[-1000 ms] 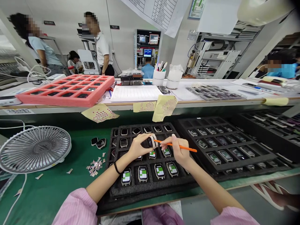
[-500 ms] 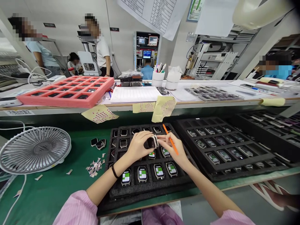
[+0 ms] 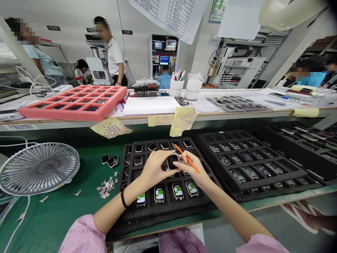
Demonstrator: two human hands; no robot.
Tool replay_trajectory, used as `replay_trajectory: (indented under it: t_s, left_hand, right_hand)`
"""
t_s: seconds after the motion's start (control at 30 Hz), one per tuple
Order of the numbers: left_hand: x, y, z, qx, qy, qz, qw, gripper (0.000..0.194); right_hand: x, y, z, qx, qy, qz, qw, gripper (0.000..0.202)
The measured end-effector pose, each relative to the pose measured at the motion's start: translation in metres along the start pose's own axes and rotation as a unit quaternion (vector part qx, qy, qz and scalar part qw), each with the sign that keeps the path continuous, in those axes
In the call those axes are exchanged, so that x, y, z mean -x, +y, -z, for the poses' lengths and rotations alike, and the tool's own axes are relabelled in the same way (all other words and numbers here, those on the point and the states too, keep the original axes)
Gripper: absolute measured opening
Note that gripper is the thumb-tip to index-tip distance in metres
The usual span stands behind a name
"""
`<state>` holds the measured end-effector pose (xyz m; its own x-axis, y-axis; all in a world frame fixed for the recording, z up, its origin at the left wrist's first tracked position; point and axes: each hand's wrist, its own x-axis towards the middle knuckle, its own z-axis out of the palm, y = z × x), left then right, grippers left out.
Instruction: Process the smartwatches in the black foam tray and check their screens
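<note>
My left hand (image 3: 158, 164) grips a smartwatch case (image 3: 172, 161) by its edges, thumb below and fingers above. Its dark screen faces me. My right hand (image 3: 191, 167) touches the same watch from the right with thumb and fingertips, and an orange pen-like stick (image 3: 187, 158) lies held across that hand, pointing up and left. Both hands are above a black foam tray (image 3: 168, 211) of strapless watches. In its front row, several watches, such as this lit watch (image 3: 178, 190), show green and white screens; watches in the back rows are dark.
Left of the tray lie two loose watches (image 3: 113, 161) and a heap of small tabs (image 3: 107, 187), beside a grey fan (image 3: 39, 168). More black trays (image 3: 273, 182) stand at right. The raised shelf holds a pink foam tray (image 3: 105, 113) and a pen cup (image 3: 176, 88).
The watch has turned so its screen faces me more. My right hand has shifted slightly left and its thumb now reaches over the watch front; the orange stick has tipped further left.
</note>
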<state>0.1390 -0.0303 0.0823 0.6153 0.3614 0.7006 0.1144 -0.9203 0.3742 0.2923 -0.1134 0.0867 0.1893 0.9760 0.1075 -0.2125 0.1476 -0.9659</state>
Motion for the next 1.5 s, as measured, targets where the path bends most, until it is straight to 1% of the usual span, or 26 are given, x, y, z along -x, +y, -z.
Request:
replay_trajectory:
  t_s: [0.2, 0.33, 0.47, 0.63, 0.7, 0.8, 0.87, 0.93, 0.97, 1.03, 1.1, 1.17, 1.23, 1.3, 1.37, 1.43, 1.5]
  left_hand:
    - [0.001, -0.002, 0.0, 0.015, -0.005, 0.008, 1.0, 0.05]
    - [0.004, -0.007, 0.006, 0.011, -0.016, 0.012, 1.0, 0.046]
    - [0.009, -0.012, 0.014, -0.015, -0.014, 0.025, 0.999, 0.047]
    - [0.014, -0.016, 0.021, -0.039, -0.024, 0.035, 0.998, 0.047]
    - [0.014, -0.02, 0.024, -0.057, -0.031, 0.041, 0.997, 0.047]
    - [0.013, -0.033, 0.026, -0.097, -0.059, 0.075, 0.991, 0.047]
    - [0.012, -0.047, 0.024, -0.126, -0.091, 0.107, 0.982, 0.048]
    - [0.014, -0.062, 0.019, -0.15, -0.135, 0.128, 0.971, 0.05]
    - [0.016, -0.069, 0.016, -0.16, -0.16, 0.129, 0.966, 0.05]
    - [0.023, -0.08, 0.009, -0.174, -0.199, 0.12, 0.957, 0.044]
    - [0.031, -0.085, 0.006, -0.178, -0.214, 0.103, 0.955, 0.035]
    - [0.037, -0.084, 0.007, -0.173, -0.213, 0.083, 0.958, 0.033]
    - [0.04, -0.078, 0.013, -0.169, -0.212, 0.074, 0.96, 0.034]
    - [0.041, -0.067, 0.022, -0.174, -0.218, 0.09, 0.956, 0.034]
    - [0.042, -0.056, 0.029, -0.179, -0.236, 0.122, 0.947, 0.032]
    - [0.044, -0.045, 0.032, -0.18, -0.252, 0.143, 0.94, 0.029]
    - [0.048, -0.037, 0.03, -0.2, -0.25, 0.145, 0.936, 0.028]
  right_hand:
    - [0.001, 0.001, 0.0, 0.011, 0.019, 0.001, 1.0, 0.047]
    - [0.0, 0.002, 0.002, 0.029, 0.041, 0.017, 0.999, 0.048]
    - [0.0, 0.001, 0.003, 0.031, 0.028, 0.026, 0.999, 0.048]
    - [0.002, 0.0, 0.001, 0.015, 0.013, 0.027, 0.999, 0.045]
    - [0.0, 0.001, 0.001, 0.026, 0.011, 0.033, 0.999, 0.044]
    - [-0.013, 0.007, 0.006, 0.113, 0.028, 0.07, 0.991, 0.044]
    - [-0.029, 0.017, 0.011, 0.209, 0.045, 0.096, 0.972, 0.044]
    - [-0.047, 0.03, 0.016, 0.307, 0.056, 0.098, 0.945, 0.043]
    - [-0.057, 0.037, 0.018, 0.335, 0.056, 0.093, 0.936, 0.042]
    - [-0.072, 0.049, 0.021, 0.373, 0.045, 0.083, 0.923, 0.039]
    - [-0.083, 0.057, 0.023, 0.401, 0.02, 0.068, 0.913, 0.035]
    - [-0.088, 0.056, 0.024, 0.434, -0.012, 0.051, 0.899, 0.033]
    - [-0.089, 0.048, 0.026, 0.467, -0.037, 0.04, 0.883, 0.031]
    - [-0.085, 0.037, 0.028, 0.497, -0.045, 0.04, 0.866, 0.029]
    - [-0.076, 0.028, 0.029, 0.52, -0.053, 0.04, 0.852, 0.026]
    - [-0.065, 0.026, 0.027, 0.534, -0.075, 0.028, 0.842, 0.022]
    - [-0.052, 0.031, 0.022, 0.545, -0.1, 0.008, 0.832, 0.018]
